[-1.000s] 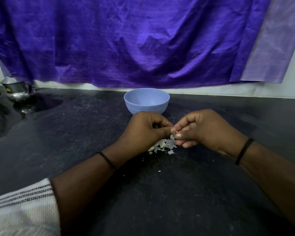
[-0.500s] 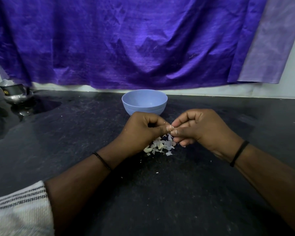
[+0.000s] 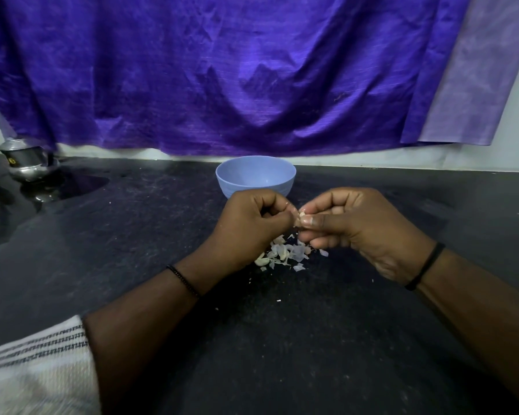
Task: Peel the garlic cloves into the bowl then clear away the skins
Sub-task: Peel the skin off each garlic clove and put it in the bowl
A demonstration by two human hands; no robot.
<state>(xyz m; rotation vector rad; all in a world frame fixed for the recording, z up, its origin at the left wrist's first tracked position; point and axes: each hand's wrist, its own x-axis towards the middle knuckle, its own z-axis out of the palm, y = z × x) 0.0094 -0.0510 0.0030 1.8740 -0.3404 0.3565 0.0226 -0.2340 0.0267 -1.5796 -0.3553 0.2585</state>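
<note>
Left hand point(image 3: 252, 226): curled nearly closed, thumb and forefinger pinched on one end of a garlic clove point(image 3: 301, 218). Held clear of the counter, presumably so loosened skin falls straight down.

Right hand point(image 3: 351, 223): likewise curled, thumb laid flat along the near side of the same clove, fingertips point(image 3: 304, 211) meeting those of the left hand. The clove is pinned between both hands; only a small pale part shows, so how much skin remains on it cannot be told. Judged step: stripping skin from this clove.

Skins point(image 3: 285, 253): loose heap of pale flakes lying on the counter directly beneath the meeting fingertips, partly hidden by the left hand. One or two plumper pieces at its left edge may be cloves; not certain. A few stray flecks lie nearer the body than the heap. Not yet cleared.

Bowl point(image 3: 255, 175): light blue, round, upright, just beyond the left hand's knuckles, close enough to drop a peeled clove in with a short reach. Its contents are not visible from this angle.

Counter point(image 3: 132, 235): dark speckled stone, bearing all the above.

Metal vessel point(image 3: 26, 161): lidded, far out beyond the left hand, well apart from the work.

Purple cloth point(image 3: 222, 70): hangs behind the bowl, covering the wall.
</note>
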